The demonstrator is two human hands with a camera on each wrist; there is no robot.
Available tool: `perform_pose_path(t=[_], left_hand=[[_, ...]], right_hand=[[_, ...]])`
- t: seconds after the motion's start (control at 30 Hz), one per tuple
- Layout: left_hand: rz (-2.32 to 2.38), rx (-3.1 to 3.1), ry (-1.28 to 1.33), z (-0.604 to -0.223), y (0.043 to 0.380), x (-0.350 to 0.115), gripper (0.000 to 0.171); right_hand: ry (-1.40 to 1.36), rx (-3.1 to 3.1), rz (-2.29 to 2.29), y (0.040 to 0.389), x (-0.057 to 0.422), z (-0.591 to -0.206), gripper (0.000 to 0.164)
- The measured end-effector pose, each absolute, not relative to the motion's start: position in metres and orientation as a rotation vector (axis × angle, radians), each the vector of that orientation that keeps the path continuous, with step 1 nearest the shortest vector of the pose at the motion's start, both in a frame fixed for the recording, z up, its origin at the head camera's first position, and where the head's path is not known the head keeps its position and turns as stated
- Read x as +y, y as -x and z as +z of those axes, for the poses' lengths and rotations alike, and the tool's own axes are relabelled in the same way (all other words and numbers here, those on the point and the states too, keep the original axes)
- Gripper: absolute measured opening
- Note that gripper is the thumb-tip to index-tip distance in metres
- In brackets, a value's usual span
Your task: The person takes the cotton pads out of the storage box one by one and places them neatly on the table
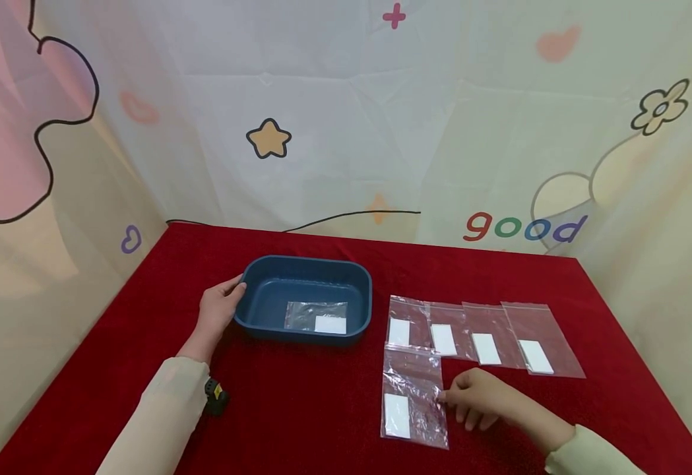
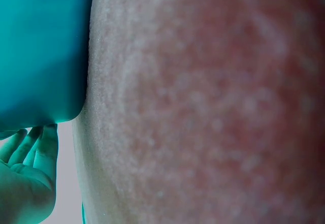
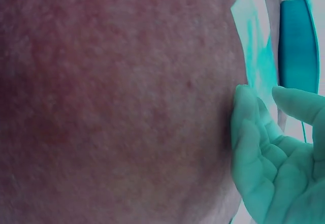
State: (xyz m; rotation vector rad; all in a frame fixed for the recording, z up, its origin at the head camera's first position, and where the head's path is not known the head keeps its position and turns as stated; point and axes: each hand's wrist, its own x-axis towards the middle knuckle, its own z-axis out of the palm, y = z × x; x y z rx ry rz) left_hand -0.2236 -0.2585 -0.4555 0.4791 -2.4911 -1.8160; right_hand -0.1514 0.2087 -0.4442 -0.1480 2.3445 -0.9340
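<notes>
My left hand [image 1: 220, 307] grips the left end of a blue plastic basin [image 1: 304, 267], thumb on its rim. In the left wrist view its fingers [image 2: 45, 148] meet the wall of the basin [image 2: 40, 56]. A clear zip-lock bag [image 1: 317, 316] with a white card lies inside the basin. My right hand [image 1: 482, 396] pinches the right edge of another zip-lock bag [image 1: 412, 376], which lies nearest me with a white card [image 1: 396, 415] in its lower left. The right wrist view shows the thumb and fingers [image 3: 246, 148] at that bag's edge.
Several more zip-lock bags [image 1: 541, 326], each with a white card, lie in an overlapping row right of the basin. A red cloth [image 1: 286, 409] covers the table. Printed curtains [image 1: 334, 132] close off the back and sides. A small black device [image 1: 216, 398] sits at my left wrist.
</notes>
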Motion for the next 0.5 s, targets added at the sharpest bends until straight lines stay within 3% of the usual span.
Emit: perform_pose_path(t=[0.5], left_hand=[[-1.819, -2.481, -0.475, -0.456, 0.223, -0.258, 0.048]], right_hand=[[0.254, 2.233, -1.044, 0.167, 0.216, -0.429, 0.033]])
